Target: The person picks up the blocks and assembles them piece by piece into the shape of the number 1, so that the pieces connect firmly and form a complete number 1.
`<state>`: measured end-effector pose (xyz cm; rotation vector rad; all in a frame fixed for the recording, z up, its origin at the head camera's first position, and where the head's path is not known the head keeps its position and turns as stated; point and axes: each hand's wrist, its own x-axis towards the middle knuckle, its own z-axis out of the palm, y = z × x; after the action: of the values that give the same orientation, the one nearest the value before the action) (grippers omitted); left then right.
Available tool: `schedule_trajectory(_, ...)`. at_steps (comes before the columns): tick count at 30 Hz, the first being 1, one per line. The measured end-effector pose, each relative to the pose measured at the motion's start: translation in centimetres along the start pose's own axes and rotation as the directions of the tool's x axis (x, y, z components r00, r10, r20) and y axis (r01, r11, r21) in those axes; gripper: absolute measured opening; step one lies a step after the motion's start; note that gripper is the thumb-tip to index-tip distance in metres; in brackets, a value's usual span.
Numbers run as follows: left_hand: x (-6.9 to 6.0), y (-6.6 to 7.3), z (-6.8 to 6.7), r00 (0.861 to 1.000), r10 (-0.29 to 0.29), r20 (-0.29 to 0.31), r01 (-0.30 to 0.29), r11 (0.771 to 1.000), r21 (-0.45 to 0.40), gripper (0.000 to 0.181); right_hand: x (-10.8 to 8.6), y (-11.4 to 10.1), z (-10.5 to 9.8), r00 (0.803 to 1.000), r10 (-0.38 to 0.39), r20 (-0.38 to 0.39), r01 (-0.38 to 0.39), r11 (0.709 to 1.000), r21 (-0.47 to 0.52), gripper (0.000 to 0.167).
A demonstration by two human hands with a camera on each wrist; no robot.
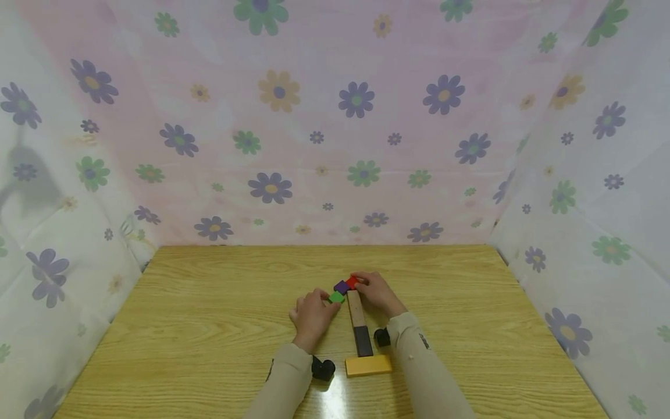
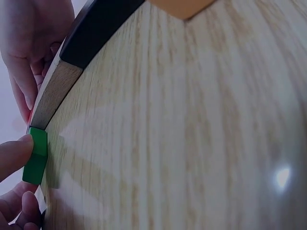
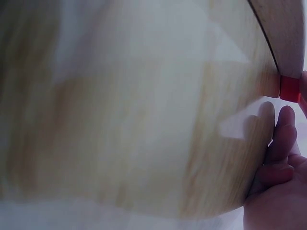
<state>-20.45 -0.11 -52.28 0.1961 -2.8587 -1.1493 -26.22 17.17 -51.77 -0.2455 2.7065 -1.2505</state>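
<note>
My left hand (image 1: pixel 313 316) pinches a green block (image 1: pixel 337 297) between thumb and fingers; in the left wrist view the thumb lies on the side of this green block (image 2: pixel 36 155). With thumb and fingertips my right hand (image 1: pixel 376 292) pinches a red block (image 1: pixel 352 282), which also shows as a red block (image 3: pixel 289 89) in the right wrist view. A purple block (image 1: pixel 342 287) lies between the green and red ones. Just below these blocks is the top end of a long plain wooden block (image 1: pixel 356 308), laid end to end with a black block (image 1: pixel 363 341).
A yellow-orange block (image 1: pixel 369 366) lies crosswise at the black block's near end. Black wrist devices show beside the left sleeve (image 1: pixel 323 369) and the right sleeve (image 1: pixel 382 337). The wood-grain table (image 1: pixel 209 326) has a flowered cloth (image 1: pixel 324 116) behind it and at both sides.
</note>
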Motion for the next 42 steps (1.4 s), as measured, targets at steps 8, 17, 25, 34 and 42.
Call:
schedule_trajectory(8, -0.09, -0.06, -0.08, 1.0, 0.009, 0.006, -0.009, 1.0, -0.018, 0.033, 0.01, 0.03, 0.01, 1.0, 0.016, -0.001, -0.016, 1.0, -0.001, 0.033)
schedule_trajectory(17, 0.05, -0.06, 0.05, 1.0, 0.004, -0.001, -0.004, 1.0, 0.004, 0.033, -0.03, 0.04, 0.0, 1.0, 0.027, -0.001, -0.027, 1.0, -0.004, 0.033)
schedule_trajectory(25, 0.05, -0.1, 0.21, 1.0, 0.008, -0.01, -0.008, 1.0, 0.015, 0.033, 0.0, 0.08, -0.02, 1.0, -0.007, -0.002, 0.007, 1.0, -0.014, 0.033)
schedule_trajectory(34, -0.07, -0.02, 0.09, 1.0, 0.008, -0.009, -0.007, 1.0, 0.012, 0.034, -0.03, 0.0, 0.04, 1.0, 0.01, -0.005, -0.01, 1.0, -0.006, 0.033)
schedule_trajectory(42, 0.1, -0.3, 0.14, 1.0, 0.017, 0.002, -0.017, 1.0, 0.006, 0.036, -0.04, 0.15, 0.1, 1.0, 0.015, -0.008, -0.015, 1.0, 0.002, 0.036)
